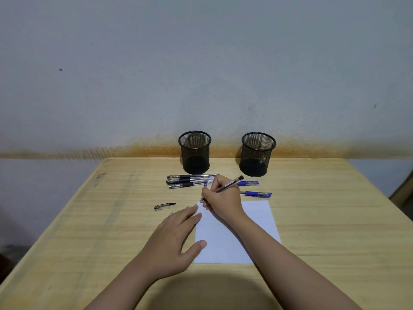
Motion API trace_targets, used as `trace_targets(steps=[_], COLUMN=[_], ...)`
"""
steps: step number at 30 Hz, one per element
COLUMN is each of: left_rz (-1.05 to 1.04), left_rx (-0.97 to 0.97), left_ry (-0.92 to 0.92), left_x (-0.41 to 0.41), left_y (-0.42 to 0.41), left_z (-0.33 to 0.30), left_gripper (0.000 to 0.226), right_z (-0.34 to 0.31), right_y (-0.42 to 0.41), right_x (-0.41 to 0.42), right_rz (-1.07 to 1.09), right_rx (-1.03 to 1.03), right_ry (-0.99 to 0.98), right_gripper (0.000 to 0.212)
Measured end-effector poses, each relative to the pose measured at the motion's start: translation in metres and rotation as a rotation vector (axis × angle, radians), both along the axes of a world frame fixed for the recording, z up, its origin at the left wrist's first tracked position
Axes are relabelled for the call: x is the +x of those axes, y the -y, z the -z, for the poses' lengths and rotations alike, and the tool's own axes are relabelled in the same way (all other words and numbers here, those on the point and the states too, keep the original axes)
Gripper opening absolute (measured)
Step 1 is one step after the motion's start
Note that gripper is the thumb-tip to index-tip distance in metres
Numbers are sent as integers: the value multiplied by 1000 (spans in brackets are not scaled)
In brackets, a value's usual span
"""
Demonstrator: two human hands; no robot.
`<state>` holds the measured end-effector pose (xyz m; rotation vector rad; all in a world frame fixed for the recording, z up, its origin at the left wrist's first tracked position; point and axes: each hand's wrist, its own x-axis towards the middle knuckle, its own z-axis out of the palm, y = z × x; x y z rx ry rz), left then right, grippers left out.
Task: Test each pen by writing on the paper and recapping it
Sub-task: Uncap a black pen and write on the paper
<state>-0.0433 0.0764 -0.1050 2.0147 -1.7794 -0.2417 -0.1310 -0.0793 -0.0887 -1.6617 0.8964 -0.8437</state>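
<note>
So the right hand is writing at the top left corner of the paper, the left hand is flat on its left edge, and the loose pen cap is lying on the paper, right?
Not quite. The head view shows the pen cap lying on the bare table, left of the paper, not on it. The rest stands: right hand writing, left hand flat.

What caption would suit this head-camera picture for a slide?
Right hand tests an uncapped pen on paper steadied by the left hand; its cap lies nearby.
</note>
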Motion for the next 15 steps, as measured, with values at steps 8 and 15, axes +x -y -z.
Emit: trace_targets(steps=[8, 15], left_rz=[0, 3], left_rx=[11, 12], left_ry=[6, -2], left_x=[0, 1], left_y=[-1, 0], left_z=[-1, -1], left_gripper=[70, 72], right_z=[-3, -3], right_y=[0, -2], right_x=[-2, -2], right_rz=[-30, 20], right_rx=[10, -15], right_ry=[-16, -3], right_gripper=[27, 25])
